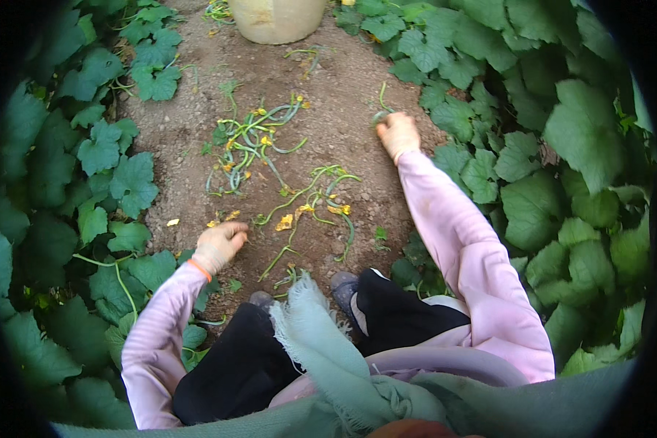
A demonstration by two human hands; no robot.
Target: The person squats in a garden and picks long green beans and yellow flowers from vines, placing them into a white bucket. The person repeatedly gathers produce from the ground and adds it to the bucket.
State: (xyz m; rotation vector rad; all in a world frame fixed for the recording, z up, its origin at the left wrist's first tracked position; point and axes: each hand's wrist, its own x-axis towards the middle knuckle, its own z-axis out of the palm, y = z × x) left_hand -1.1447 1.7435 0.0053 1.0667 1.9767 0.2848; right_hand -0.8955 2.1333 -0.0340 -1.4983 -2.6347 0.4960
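Note:
My right hand (399,134), in a thin pale glove, is closed around a curled green stem (382,101) above the soil near the right-hand leaves. My left hand (219,245), also gloved, hovers low over the soil at the left, its fingers curled; whether they hold anything is hidden. Just beyond it lie a few yellow withered petals (232,215). Between the hands, thin green stems with withered yellow flowers (328,191) are scattered on the ground. Farther ahead is a larger tangled heap of slender green stems or young fruits with yellow flower ends (246,137).
A pale bucket (276,19) stands on the bare soil path (350,76) ahead. Dense broad-leaved vines line the left (101,148) and right (531,197) sides. My shoes (345,287) are close to the scattered stems, and a fringed green scarf (320,328) hangs down in front.

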